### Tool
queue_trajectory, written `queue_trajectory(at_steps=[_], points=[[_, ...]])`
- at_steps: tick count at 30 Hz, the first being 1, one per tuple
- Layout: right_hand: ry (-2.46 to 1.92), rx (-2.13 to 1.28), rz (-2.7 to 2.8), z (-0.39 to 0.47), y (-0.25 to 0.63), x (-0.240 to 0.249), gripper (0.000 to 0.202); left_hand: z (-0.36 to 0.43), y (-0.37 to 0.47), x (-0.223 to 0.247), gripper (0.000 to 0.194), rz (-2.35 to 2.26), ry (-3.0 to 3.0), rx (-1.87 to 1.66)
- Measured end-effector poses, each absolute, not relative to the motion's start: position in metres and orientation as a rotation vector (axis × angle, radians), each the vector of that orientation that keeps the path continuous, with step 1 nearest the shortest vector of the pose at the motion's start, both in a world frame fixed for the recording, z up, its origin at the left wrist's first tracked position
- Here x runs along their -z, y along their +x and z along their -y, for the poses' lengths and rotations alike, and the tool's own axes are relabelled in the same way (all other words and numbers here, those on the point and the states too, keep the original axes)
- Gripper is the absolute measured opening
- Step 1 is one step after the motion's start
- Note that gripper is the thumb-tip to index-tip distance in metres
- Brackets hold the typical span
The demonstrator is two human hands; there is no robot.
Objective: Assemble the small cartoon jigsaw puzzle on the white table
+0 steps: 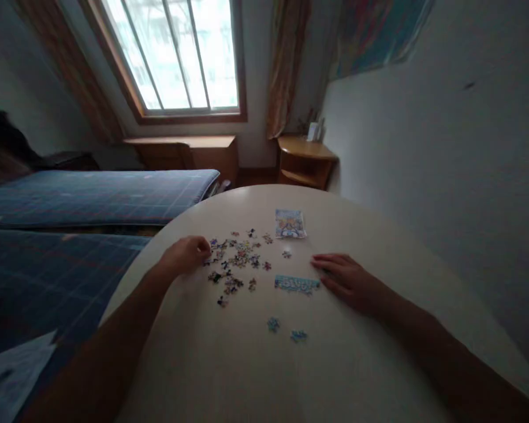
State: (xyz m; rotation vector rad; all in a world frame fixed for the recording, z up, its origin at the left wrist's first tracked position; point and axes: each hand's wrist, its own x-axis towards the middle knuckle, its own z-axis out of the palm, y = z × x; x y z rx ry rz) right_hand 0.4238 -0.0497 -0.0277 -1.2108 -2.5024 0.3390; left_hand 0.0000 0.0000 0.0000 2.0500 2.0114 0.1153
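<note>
My left hand (187,254) is at the left edge of a loose pile of jigsaw pieces (242,254), its thumb and fingers curled into a pinch. Whatever lies between those fingertips is too small to make out. My right hand (346,277) rests flat on the table, fingers stretched out, beside the right end of a joined strip of light-blue jigsaw pieces (296,284). Above the strip lies a single pale piece (286,254). Two blue pieces, one to the left (273,324) and one to the right (298,335), lie nearer to me.
A small printed picture sheet (290,224) lies behind the strip on the round pale table (335,376). Beds with blue plaid covers (114,191) stand to the left, one with white paper (17,370) on it. A wall (445,164) runs along the right; a wooden corner shelf (306,148) stands beyond.
</note>
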Motion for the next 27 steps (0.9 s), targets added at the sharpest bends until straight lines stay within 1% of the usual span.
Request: queue_trajectory(at_steps=[6,9,12,16,22,27], points=[[-1.237,-0.368,2.486,0.049,0.421,0.023,0.042,0.002,0.002,-0.008,0.019,-2.075,2.067,-0.078],[-1.237,-0.363,2.473,0.050,0.422,0.024,0.041,0.011,0.004,-0.016,0.015,-2.086,2.087,0.000],[-1.229,-0.359,2.470,0.049,0.423,0.025,0.040,0.020,0.009,-0.022,0.013,-1.999,2.136,0.070],[-1.228,-0.347,2.480,0.048,0.425,0.028,0.041,0.025,0.015,-0.025,0.018,-1.964,2.159,0.133],[-1.222,-0.345,2.477,0.048,0.425,0.029,0.041,0.024,0.017,-0.029,0.018,-2.038,2.128,0.175],[-1.215,-0.350,2.470,0.048,0.424,0.026,0.041,0.030,0.022,-0.031,0.018,-1.867,2.150,0.190]])
